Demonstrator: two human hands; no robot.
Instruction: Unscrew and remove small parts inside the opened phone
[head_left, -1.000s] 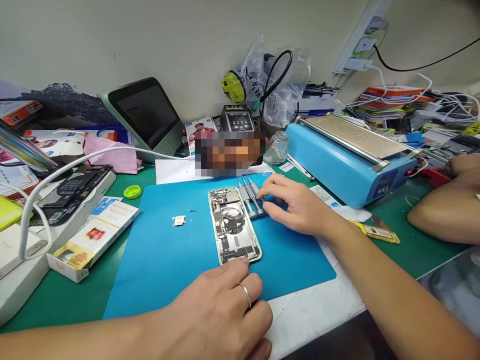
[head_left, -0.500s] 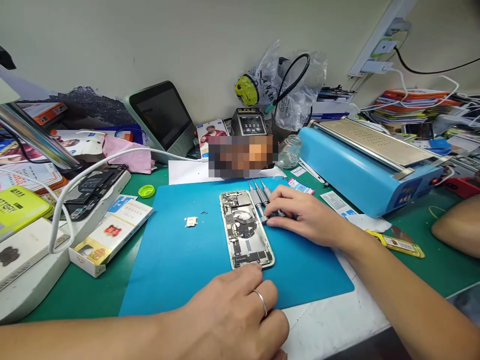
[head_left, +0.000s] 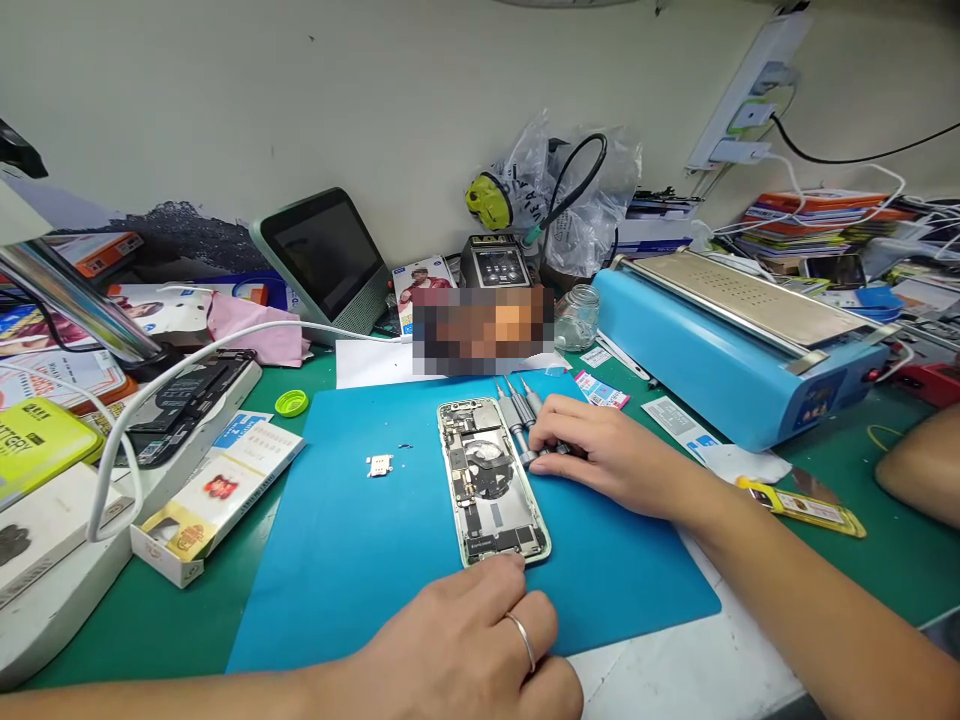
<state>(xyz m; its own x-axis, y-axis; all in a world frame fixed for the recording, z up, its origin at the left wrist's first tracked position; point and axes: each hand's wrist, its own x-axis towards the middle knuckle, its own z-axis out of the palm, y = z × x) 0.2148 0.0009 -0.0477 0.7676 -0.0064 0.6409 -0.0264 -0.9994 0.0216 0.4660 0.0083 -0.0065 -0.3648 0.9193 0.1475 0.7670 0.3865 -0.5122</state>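
Note:
An opened phone (head_left: pixel 491 490) lies on a blue mat (head_left: pixel 337 570), its inner parts and a round black coil showing. My left hand (head_left: pixel 480 640), with a ring on one finger, is closed at the phone's near end; its fingertips grip the bottom edge, and the thumb is hidden. Right of the phone, several grey screwdrivers (head_left: pixel 516 412) lie side by side, tips pointing away. My right hand (head_left: pixel 600 450) has its fingers curled and pinched around a screwdriver handle there. A small metal part (head_left: pixel 380 465) and tiny dark pieces (head_left: pixel 406 446) rest on the mat's left side.
A blue machine with a metal plate (head_left: pixel 720 350) stands at right. A glass jar (head_left: pixel 579 318) and a grey screen device (head_left: pixel 322 260) are behind the mat. Boxes (head_left: pixel 225 490) and a white cable (head_left: pixel 124 430) lie at left. Another person's arm (head_left: pixel 922 460) shows at the right edge.
The camera view has tilted up slightly, so everything sits lower in the picture. My left hand stays at the phone's edge, and my right hand stays at the screwdriver handles.

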